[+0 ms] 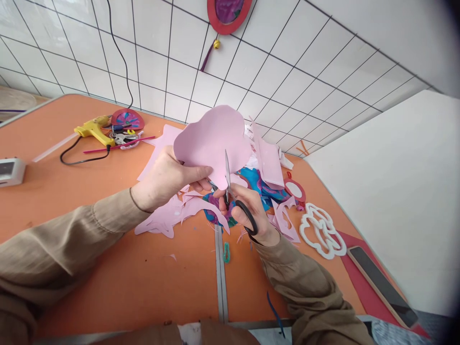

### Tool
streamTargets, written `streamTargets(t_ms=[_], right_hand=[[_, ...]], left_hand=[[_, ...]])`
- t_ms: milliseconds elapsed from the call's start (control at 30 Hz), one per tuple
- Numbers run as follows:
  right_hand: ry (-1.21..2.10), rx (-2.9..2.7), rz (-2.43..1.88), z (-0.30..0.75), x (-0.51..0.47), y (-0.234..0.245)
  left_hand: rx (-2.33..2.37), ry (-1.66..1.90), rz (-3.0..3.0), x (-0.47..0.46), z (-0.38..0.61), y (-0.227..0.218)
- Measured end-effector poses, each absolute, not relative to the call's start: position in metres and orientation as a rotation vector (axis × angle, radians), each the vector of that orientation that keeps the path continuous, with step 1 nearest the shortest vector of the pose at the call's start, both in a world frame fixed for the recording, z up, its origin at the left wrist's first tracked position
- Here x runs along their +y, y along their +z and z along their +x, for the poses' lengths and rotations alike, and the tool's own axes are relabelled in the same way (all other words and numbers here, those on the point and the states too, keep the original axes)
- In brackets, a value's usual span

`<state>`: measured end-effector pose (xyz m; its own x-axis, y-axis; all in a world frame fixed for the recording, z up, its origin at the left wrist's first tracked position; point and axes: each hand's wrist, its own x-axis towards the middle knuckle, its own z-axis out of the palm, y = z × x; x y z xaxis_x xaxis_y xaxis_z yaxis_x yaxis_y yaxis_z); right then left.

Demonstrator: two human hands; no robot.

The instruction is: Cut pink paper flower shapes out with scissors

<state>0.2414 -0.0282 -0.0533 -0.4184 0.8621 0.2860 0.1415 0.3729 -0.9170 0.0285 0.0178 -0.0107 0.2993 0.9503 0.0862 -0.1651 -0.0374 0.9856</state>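
Note:
A pink sheet [212, 134] with a wavy, rounded edge is held up over the table by my left hand [172, 175], thumb on top and fingers beneath. My right hand [253, 208] grips a pair of black-handled scissors [227, 167], one blade lying over the sheet's lower part and the other mostly hidden below it. Under both hands lie pink offcuts [165, 215] and a blue and purple patterned cloth [253, 179]. A folded pink piece [269, 160] stands behind, to the right of the sheet.
At the left is a yellow glue gun [93, 130] with a black cord, beside a red-rimmed patterned piece [127, 119]. White cloud-shaped outlines [321, 232] and a phone [383, 285] lie to the right. A small green clip [226, 252] rests near the table seam. A tiled wall [151, 52] bounds the back.

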Motion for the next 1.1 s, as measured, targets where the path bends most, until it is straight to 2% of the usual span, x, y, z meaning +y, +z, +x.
streamTargets(t_ms=[1100], right_hand=[[1.042,-1.774,-1.064,0.234,-0.033,-0.043]], left_hand=[[0.862,1.116,1.278,0.018,0.026,-0.007]])
